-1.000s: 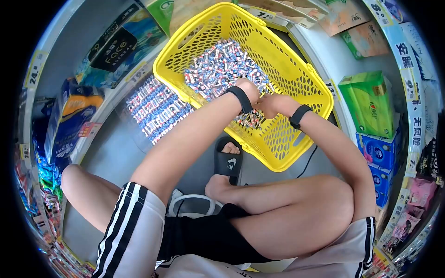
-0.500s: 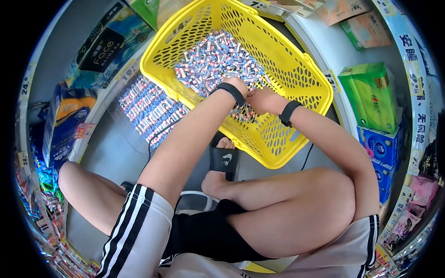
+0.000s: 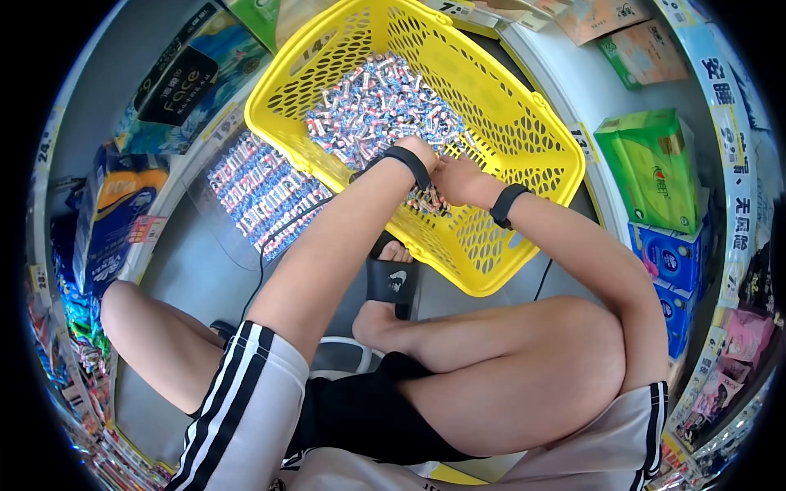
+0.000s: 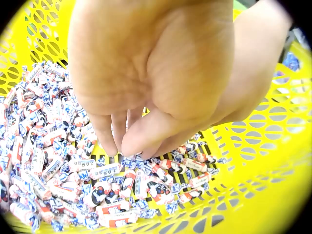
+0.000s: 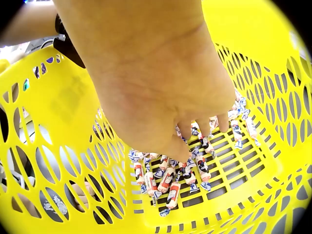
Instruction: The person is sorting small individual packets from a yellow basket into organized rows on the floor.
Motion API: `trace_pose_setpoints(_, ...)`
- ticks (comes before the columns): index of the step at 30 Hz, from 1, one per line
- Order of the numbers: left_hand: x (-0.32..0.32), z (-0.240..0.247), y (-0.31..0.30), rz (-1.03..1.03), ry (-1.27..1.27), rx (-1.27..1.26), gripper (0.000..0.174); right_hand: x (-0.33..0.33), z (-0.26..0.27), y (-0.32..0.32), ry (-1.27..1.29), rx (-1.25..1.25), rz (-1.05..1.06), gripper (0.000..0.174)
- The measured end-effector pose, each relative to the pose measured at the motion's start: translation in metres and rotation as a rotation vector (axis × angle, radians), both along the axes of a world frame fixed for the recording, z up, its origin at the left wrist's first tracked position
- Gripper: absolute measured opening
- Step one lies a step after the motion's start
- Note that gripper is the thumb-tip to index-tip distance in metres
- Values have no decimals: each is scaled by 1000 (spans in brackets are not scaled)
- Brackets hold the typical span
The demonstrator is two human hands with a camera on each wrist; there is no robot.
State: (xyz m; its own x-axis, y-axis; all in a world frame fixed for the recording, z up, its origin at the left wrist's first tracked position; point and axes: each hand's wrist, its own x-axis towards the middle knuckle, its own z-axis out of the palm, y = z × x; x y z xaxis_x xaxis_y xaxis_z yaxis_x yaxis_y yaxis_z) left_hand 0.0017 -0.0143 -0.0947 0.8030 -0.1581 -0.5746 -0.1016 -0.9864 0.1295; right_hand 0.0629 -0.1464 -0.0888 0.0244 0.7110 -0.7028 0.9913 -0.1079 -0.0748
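Note:
Small wrapped candies (image 3: 381, 102), white with blue twisted ends and red marks, lie heaped in a yellow plastic basket (image 3: 483, 282). My left hand (image 3: 419, 154) reaches in over the candies. In the left wrist view its fingers point down, nearly straight, with the thumb (image 4: 146, 131) close beside them and the fingertips right at the candies. Close by its right side is my right hand (image 3: 463, 182), low in the basket. The right wrist view shows its palm (image 5: 161, 92) and relaxed fingers above scattered candies (image 5: 168, 183) on the slatted bottom.
Rows of similar candies (image 3: 266, 196) lie on the floor left of the basket, with a black cable crossing beside them. A sandalled foot (image 3: 391, 274) is close before the basket. Shelves with tissue packs (image 3: 651, 172) stand on both sides.
The head view has shifted, so the basket sits farther up and left in it. Both hands stay close together over the candies, with only slight finger movement.

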Motion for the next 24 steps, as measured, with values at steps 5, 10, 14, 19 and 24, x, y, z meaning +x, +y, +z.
trace_pose_setpoints(5,6,9,6,-53,-66,14,28,5,9,5,-51,99,-12,52)
trace_pose_setpoints(10,14,24,12,-36,-19,57,24,14,21,8,2,203,-15,50)
trace_pose_setpoints(14,17,43,22,12,3,44,32,26,29,9,71,283,76,55)
trace_pose_setpoints(19,8,71,32,-14,-50,-32,30,31,42,11,125,431,94,58)
trace_pose_setpoints(24,-7,93,26,158,6,-147,31,29,58,14,199,537,148,37)
